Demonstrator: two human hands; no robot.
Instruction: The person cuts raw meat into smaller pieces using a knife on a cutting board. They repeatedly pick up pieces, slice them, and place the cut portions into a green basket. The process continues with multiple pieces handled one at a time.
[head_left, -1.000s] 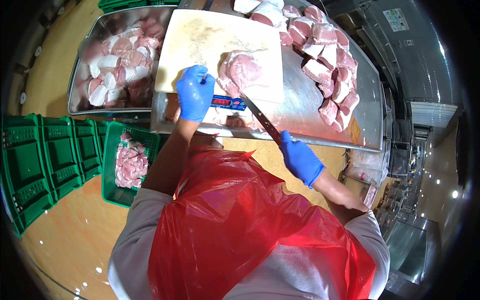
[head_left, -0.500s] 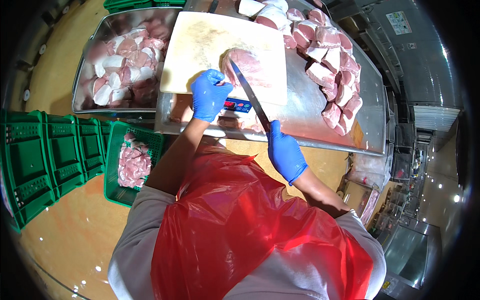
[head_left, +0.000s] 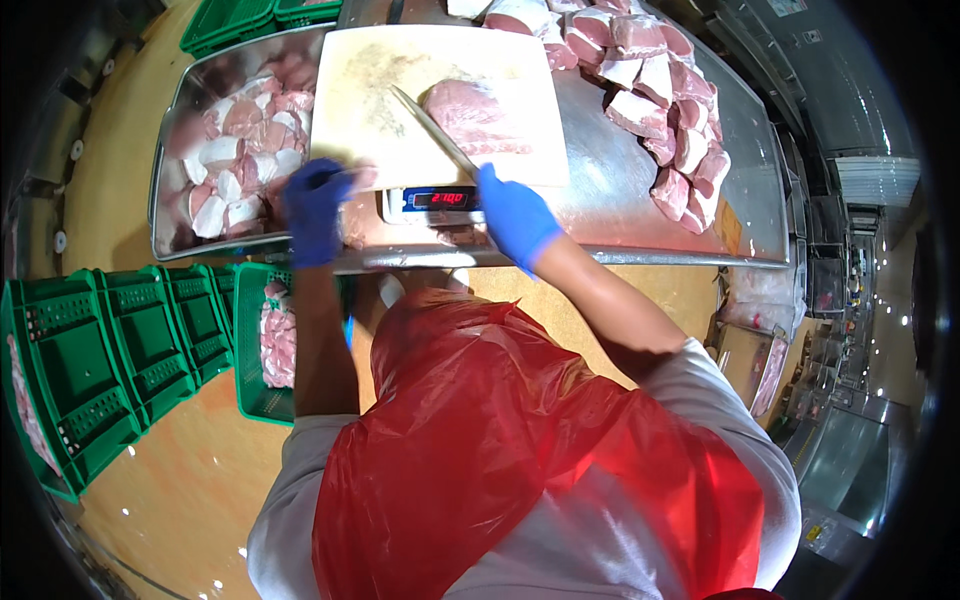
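My right hand (head_left: pixel 520 218), in a blue glove, is closed round the handle of a long knife (head_left: pixel 437 133). The blade slants up and left over the white cutting board (head_left: pixel 375 60), beside a slab of raw meat (head_left: pixel 475 118). My left hand (head_left: pixel 318 212), also blue-gloved and smeared by motion, is at the board's near left corner, by the metal tub. A small pinkish scrap of meat (head_left: pixel 362 178) shows at its fingertips, seemingly pinched there. Under the board's near edge sits a digital scale (head_left: pixel 440 200) with a lit red display.
Pale and pink meat pieces (head_left: pixel 240 150) fill the metal tub (head_left: pixel 172 130) on the left. Many meat chunks (head_left: pixel 690 130) lie along the right of the steel table (head_left: pixel 590 120). A green crate (head_left: pixel 262 405) with trimmings stands below, next to stacked green crates (head_left: pixel 130 350).
My left hand has moved from the meat leftward, off the board. The knife has drawn away from the slab to its left, and my right hand has shifted up and left.
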